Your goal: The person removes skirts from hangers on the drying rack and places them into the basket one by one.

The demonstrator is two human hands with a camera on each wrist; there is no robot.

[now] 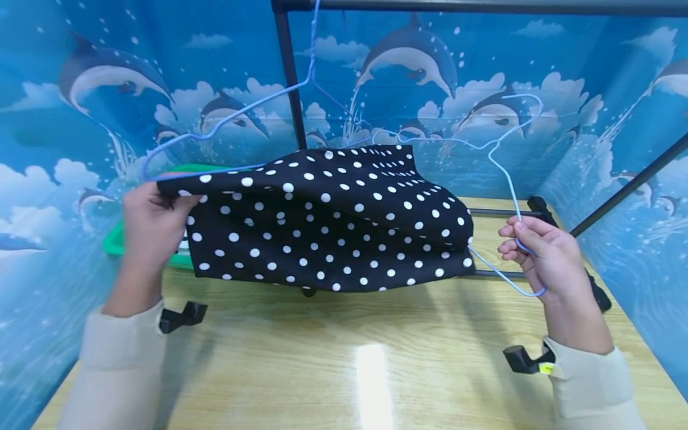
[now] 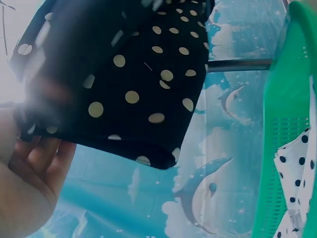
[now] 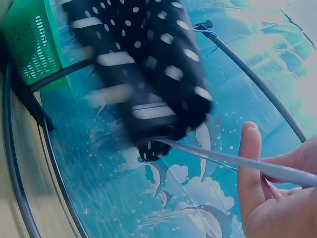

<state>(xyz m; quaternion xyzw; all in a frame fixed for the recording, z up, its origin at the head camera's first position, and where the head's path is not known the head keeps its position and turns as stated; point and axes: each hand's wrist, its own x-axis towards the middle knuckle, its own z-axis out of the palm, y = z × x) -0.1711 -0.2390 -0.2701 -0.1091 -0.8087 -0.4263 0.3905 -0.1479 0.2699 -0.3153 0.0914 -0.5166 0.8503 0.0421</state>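
Sleeves, cream, at counter [image 1: 344, 382] near edge, both arms up. Left hand [image 1: 150, 224] pinches left edge of cloth [image 1: 328, 218], black with white dots, fingers curled on the fabric. Right hand [image 1: 543, 257] grips a pale blue wire hanger [image 1: 505, 179], fingers curled round the wire. Hanger wire runs into cloth's right side. Cloth held above counter, stretched between the hands, over its far half. Second hanger [image 1: 226, 119] hooked on black rail [image 1: 484, 6] at top, hanging behind cloth at left. Green basket [image 1: 115, 242] at counter's far left edge, partly hidden by left hand and cloth; left wrist view shows white dotted fabric [image 2: 297, 163] inside it. Black rack feet [image 1: 183, 315] on counter, left and right. Dolphin backdrop [image 1: 430, 65] all round. Right wrist view blurred on cloth.
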